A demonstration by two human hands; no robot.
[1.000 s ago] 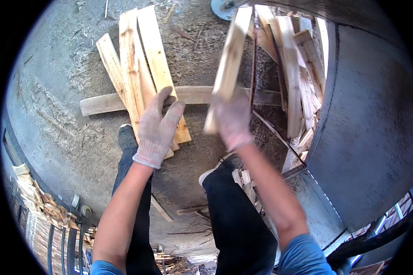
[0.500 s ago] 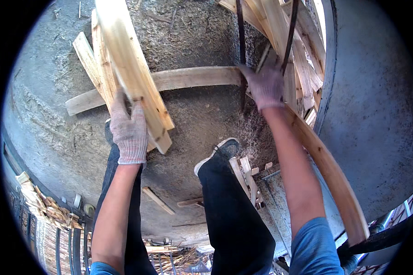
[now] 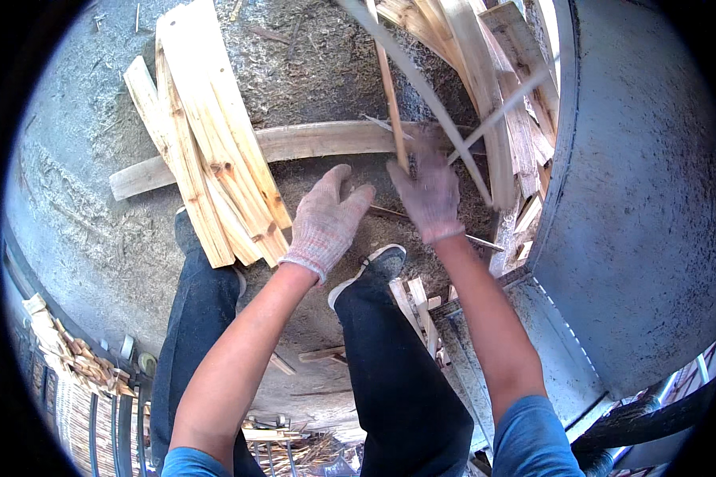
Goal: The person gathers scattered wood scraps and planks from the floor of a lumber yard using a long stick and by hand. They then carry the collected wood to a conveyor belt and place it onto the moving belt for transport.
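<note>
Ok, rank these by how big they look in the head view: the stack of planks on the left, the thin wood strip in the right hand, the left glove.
1. Stack of planks
2. Left glove
3. Thin wood strip, long but very narrow, so its place below the glove is unsure.

Single head-worn fisheye view, looking steeply down, close above hands [image 3: 374, 211]
</note>
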